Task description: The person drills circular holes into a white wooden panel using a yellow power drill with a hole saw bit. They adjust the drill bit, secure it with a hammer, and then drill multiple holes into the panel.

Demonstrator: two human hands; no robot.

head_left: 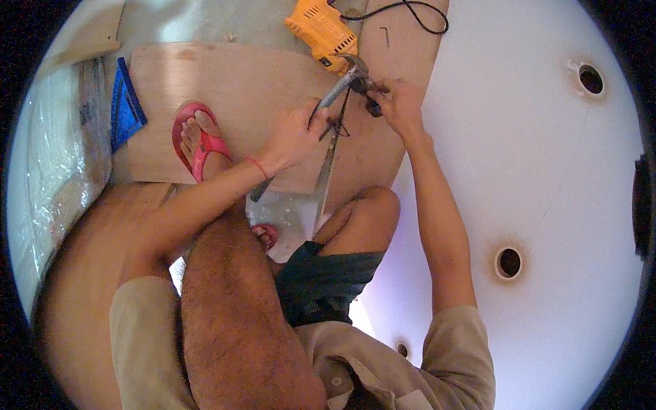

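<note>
Hammering step | my left hand (295, 139) clenches hammer (335, 92) shaft | right hand (398, 102) pinches a small dark piece (372, 107) on board (239, 102) | next, I judge: strike squarely, fingers clear

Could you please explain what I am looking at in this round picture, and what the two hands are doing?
This is one view from a wide fisheye camera worn on a person's head, looking down, so straight edges bend near the rim. There is no machine: the bare arms coming up from below are the person's own. The left hand grips the handle of a hammer, whose head lies by the right hand. The right hand pinches something small and dark; I cannot tell what. They work over plywood boards on the floor, one pinned under a foot in a red sandal. A yellow power drill lies beyond, and a large white panel with round holes to the right.
</note>
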